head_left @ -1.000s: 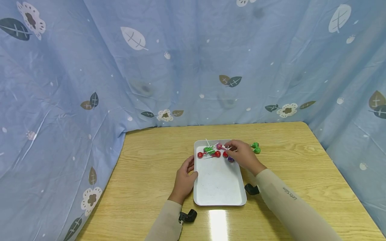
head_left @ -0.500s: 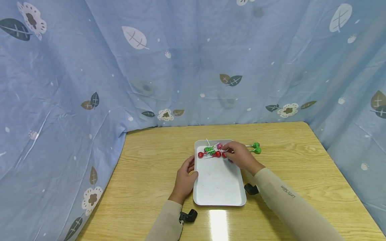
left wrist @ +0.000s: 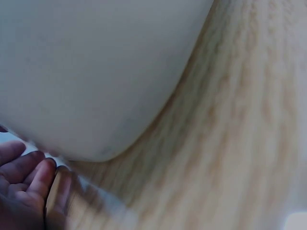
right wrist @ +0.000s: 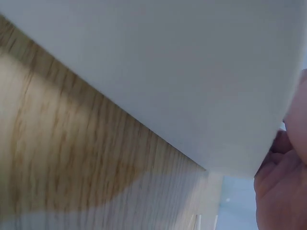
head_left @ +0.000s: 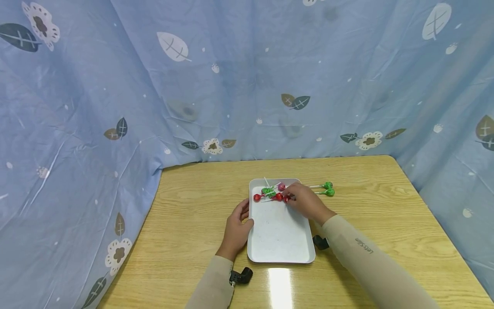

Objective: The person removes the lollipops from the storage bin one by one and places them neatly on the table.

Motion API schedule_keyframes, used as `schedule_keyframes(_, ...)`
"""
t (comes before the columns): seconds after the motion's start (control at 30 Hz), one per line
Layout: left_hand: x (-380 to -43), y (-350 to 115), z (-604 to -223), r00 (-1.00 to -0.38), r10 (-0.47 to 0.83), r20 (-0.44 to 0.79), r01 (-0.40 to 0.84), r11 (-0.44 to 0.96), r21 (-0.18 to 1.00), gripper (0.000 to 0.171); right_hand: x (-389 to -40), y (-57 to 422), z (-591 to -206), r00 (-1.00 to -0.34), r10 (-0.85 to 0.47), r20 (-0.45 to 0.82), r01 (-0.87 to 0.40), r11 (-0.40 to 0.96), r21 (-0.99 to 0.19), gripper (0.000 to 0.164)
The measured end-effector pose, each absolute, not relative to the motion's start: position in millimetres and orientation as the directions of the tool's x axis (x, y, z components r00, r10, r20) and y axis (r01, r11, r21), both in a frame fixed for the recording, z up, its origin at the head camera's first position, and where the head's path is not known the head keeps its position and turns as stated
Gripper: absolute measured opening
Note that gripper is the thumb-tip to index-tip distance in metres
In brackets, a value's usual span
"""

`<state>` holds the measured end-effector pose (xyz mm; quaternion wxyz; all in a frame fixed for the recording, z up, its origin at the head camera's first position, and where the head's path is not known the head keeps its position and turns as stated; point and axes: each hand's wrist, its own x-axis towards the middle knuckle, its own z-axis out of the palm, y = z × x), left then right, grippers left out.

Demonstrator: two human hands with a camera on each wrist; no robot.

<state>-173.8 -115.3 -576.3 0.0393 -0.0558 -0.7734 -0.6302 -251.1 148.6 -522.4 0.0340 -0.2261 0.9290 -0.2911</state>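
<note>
A white tray [head_left: 279, 240] lies on the wooden table, with several wrapped lollipops at its far end. Green lollipops [head_left: 269, 192] lie among red ones, such as this red lollipop [head_left: 257, 198], and a pink lollipop [head_left: 281, 186] is behind them. My left hand [head_left: 237, 229] holds the tray's left wall, thumb over the rim and fingers along the outside. Over the tray's far right part, my right hand [head_left: 306, 202] has curled fingers pinching at a red lollipop [head_left: 286, 198]; its stick is hidden. Both wrist views show mostly the tray's outer wall [left wrist: 96, 72].
Two green lollipops [head_left: 329, 189] lie on the table right of the tray, sticks toward it. A blue patterned curtain [head_left: 247, 86] hangs behind the table [head_left: 193, 206] and at both sides. Black wrist cameras [head_left: 241, 277] sit on both forearms.
My right hand has shifted left over the tray, and the red lollipop at its fingertips moved slightly left. A purple lollipop beside it is now hidden. The left hand stays in place.
</note>
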Motion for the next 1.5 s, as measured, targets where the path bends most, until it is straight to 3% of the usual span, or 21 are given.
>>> schedule_keyframes(0.57,-173,-115,-575,-0.991,0.039,0.129,0.135,0.2,0.97,0.066,-245,144,-528,-0.889,-0.449,0.088,-0.43,0.753,-0.498,0.039)
schedule_keyframes(1.07,-174,-115,-575,-0.992,0.042,0.12,0.126,0.218,0.968,0.067,-249,154,-526,-0.95,-0.294,0.103,-0.27,0.615,-0.741,0.026)
schedule_keyframes(1.5,-174,-114,-577,-0.991,0.033,0.129,0.133,0.186,0.973,0.067,-249,161,-526,-0.952,-0.27,0.146,-0.275,0.541,-0.794,0.023)
